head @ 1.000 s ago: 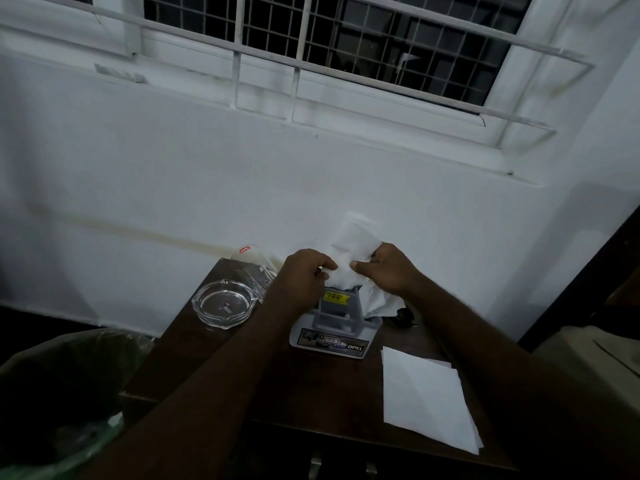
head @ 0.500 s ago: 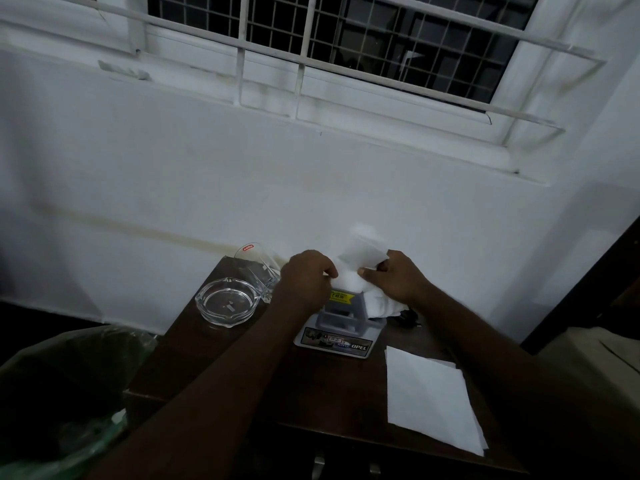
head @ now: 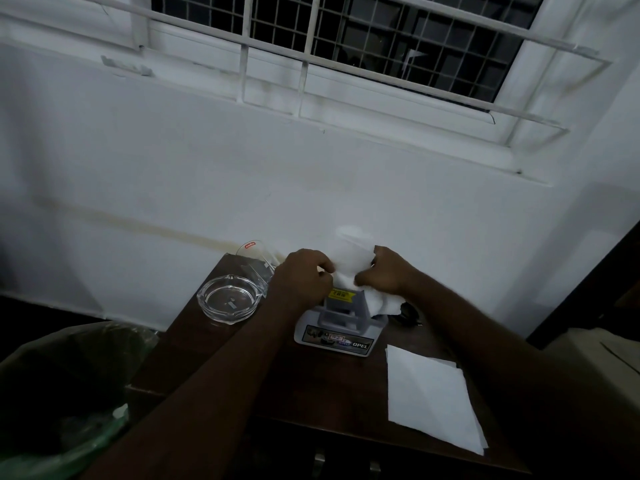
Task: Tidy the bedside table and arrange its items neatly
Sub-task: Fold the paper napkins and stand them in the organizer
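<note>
A grey plastic holder (head: 341,323) with an OPEL label stands on the dark wooden bedside table (head: 311,386). White tissues (head: 349,258) bulge out of its top and spill over its right side. My left hand (head: 304,275) pinches the tissues on the left and my right hand (head: 384,270) pinches them on the right, both just above the holder. A flat stack of white napkins (head: 429,396) lies at the table's front right. A clear glass ashtray (head: 228,299) sits at the left, with a tilted drinking glass (head: 254,258) behind it.
A bin lined with a green bag (head: 62,393) stands left of the table. A small dark object (head: 410,311) lies behind the holder to the right. The white wall runs close behind the table. Drawer handles (head: 346,462) show at the front.
Both hands have drawn closer together on the tissues and pressed them lower toward the holder. The tissue tuft that stuck up is now flatter.
</note>
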A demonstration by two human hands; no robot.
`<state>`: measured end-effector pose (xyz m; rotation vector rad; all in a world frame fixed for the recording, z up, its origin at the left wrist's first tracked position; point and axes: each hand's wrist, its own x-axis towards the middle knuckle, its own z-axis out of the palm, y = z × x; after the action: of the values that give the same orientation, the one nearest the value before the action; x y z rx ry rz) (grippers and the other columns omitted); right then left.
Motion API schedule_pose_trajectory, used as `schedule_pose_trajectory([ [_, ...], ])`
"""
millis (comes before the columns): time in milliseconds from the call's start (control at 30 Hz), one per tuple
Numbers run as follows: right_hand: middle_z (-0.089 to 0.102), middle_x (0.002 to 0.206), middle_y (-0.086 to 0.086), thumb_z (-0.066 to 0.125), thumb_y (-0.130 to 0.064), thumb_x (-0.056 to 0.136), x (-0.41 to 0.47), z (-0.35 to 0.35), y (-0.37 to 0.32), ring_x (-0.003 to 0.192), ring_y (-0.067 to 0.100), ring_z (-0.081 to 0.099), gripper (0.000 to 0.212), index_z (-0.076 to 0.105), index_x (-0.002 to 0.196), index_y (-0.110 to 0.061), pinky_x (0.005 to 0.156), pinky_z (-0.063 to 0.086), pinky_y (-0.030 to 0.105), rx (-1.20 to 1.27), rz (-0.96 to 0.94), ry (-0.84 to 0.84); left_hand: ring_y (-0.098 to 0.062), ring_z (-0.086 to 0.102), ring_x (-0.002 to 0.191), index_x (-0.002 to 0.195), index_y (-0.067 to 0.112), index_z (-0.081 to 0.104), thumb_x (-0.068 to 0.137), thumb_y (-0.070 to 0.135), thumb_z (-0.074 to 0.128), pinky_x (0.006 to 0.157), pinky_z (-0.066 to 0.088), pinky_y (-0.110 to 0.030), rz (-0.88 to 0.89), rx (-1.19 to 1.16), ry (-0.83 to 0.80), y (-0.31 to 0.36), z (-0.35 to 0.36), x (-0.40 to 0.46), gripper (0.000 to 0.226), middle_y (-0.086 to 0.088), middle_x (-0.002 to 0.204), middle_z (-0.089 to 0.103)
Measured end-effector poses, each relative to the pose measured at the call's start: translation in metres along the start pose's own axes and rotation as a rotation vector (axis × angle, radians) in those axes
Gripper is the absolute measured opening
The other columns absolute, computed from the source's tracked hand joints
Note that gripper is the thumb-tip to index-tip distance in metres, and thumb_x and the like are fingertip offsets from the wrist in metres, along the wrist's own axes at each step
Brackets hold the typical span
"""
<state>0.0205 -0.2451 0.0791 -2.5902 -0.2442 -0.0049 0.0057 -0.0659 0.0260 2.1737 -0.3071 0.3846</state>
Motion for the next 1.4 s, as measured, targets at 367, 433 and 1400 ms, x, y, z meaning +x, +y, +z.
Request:
schedule_pose_trajectory([
  [367, 0.063, 0.096, 0.001, 0.077, -0.010, 0.066, 0.004, -0.005, -0.004, 0.088, 0.018, 0.059, 0.038, 0.063, 0.100, -0.013, 0.067, 0.045, 0.026, -0.088, -0.027, -0.013, -0.017, 0.062, 0.095, 0.090, 0.022, 0.073, 0.071, 0.029, 0.054, 0.086, 0.052, -0.038, -0.008, 0.003, -0.029, 0.001, -0.004, -0.001, 0.028, 0.003, 0.101, 0.070],
  [433, 0.061, 0.108, -0.003, 0.082, -0.009, 0.063, 0.000, -0.015, -0.009, 0.096, 0.016, 0.062, 0.062, 0.056, 0.119, -0.018, 0.076, 0.051, 0.029, 0.065, -0.004, -0.078, -0.018, 0.062, 0.095, 0.091, 0.020, 0.074, 0.077, 0.022, 0.060, 0.086, 0.052, -0.039, 0.008, 0.022, -0.030, 0.000, -0.003, -0.001, 0.020, 0.002, 0.101, 0.070],
  [1400, 0.064, 0.091, 0.002, 0.077, -0.018, 0.071, 0.004, 0.006, 0.006, 0.087, 0.020, 0.059, 0.025, 0.059, 0.086, -0.010, 0.070, 0.044, 0.030, -0.265, -0.102, 0.071, -0.015, 0.064, 0.081, 0.081, 0.009, 0.075, 0.075, 0.000, 0.067, 0.075, 0.048, -0.022, 0.125, -0.074, -0.006, -0.002, 0.001, 0.004, 0.014, -0.005, 0.086, 0.073],
])
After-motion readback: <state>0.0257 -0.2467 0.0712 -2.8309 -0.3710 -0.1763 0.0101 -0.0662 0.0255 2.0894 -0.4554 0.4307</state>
